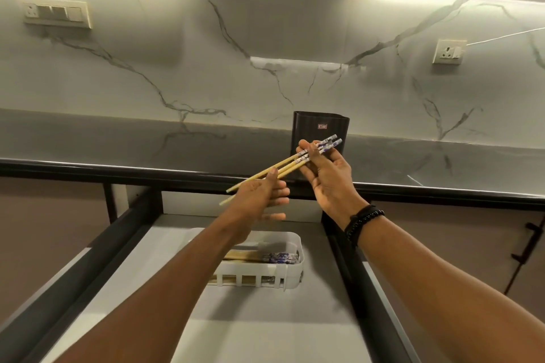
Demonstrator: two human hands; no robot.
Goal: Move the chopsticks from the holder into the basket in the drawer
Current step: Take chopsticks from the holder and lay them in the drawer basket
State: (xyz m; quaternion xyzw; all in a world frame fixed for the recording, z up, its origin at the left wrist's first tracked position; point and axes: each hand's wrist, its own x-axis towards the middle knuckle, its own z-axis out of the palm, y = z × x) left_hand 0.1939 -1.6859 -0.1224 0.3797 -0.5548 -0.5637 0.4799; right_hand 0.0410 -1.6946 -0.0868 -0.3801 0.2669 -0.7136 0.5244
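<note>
Both hands hold a pair of wooden chopsticks (287, 163) with blue-and-white patterned tops, level above the open drawer. My right hand (327, 177) pinches the patterned end in front of the black holder (321, 124), which stands on the counter. My left hand (259, 200) grips the plain tips. Below, a white slotted basket (290, 274) sits in the drawer (147, 289). Several more chopsticks (277, 257) lie inside it, partly hidden by my left forearm.
The grey counter (118, 141) has a dark front edge and runs along a marble-look wall. That wall carries a switch plate (54, 12) on the left and a socket (448, 51) on the right. Dark rails border the drawer on both sides.
</note>
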